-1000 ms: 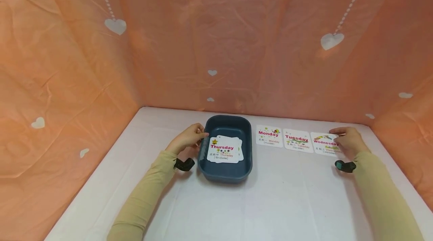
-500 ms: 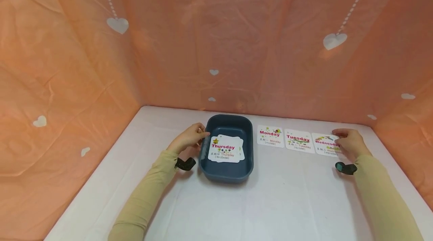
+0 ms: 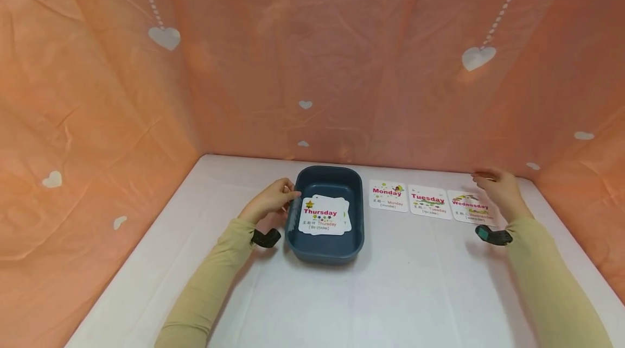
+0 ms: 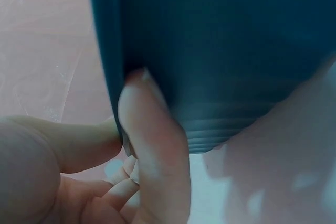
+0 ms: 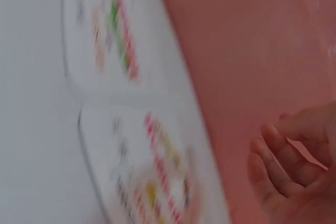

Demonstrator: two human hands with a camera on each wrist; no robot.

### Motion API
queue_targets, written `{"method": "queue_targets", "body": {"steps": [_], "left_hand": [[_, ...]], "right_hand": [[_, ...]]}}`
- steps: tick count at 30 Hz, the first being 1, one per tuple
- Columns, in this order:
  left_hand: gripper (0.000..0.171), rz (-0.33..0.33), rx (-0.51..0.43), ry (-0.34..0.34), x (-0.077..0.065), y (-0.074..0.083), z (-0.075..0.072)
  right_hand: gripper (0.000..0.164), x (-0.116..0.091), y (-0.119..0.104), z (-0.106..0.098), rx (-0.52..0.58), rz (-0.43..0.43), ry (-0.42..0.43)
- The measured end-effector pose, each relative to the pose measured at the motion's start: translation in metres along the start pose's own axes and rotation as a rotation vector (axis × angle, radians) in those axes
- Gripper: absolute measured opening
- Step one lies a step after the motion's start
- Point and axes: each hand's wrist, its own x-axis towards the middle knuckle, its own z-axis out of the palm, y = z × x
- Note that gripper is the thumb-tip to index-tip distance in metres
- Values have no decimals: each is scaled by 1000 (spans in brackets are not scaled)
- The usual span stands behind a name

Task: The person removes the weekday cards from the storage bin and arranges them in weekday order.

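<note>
At the left side of a dark blue plastic tray [image 3: 327, 253], my left hand [image 3: 270, 198] pinches the rim between thumb and finger, seen close up on the tray wall [image 4: 220, 51] in the left wrist view. Inside lies a small pile of white cards, the Thursday card [image 3: 322, 223] on top. My right hand [image 3: 503, 193] is raised over the far right corner of the Wednesday card [image 3: 471, 207], its fingers [image 5: 278, 166] loosely bent with nothing in them. That card lies flat, in a row to the right of the Tuesday card [image 3: 429, 201] and the Monday card [image 3: 388, 196].
A white table [image 3: 390, 293] carries the tray and cards. Orange cloth [image 3: 342, 76] with white hearts rises as walls at the back and both sides, close behind the card row. Black wrist bands [image 3: 266, 238] sit on both arms.
My right hand has let go of the Wednesday card and lifted away toward the back wall, leaving the card flat in the row. My left hand stays on the tray rim.
</note>
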Motion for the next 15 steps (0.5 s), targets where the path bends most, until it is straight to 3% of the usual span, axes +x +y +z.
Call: {"method": "queue_targets", "body": {"steps": [8, 15], "left_hand": [[19, 1, -4, -4, 0, 1, -3], [19, 4, -12, -23, 2, -1, -1]], "right_hand": [[53, -4, -45, 20, 246, -72, -109], [47, -7, -78, 43, 333, -93, -199]]}}
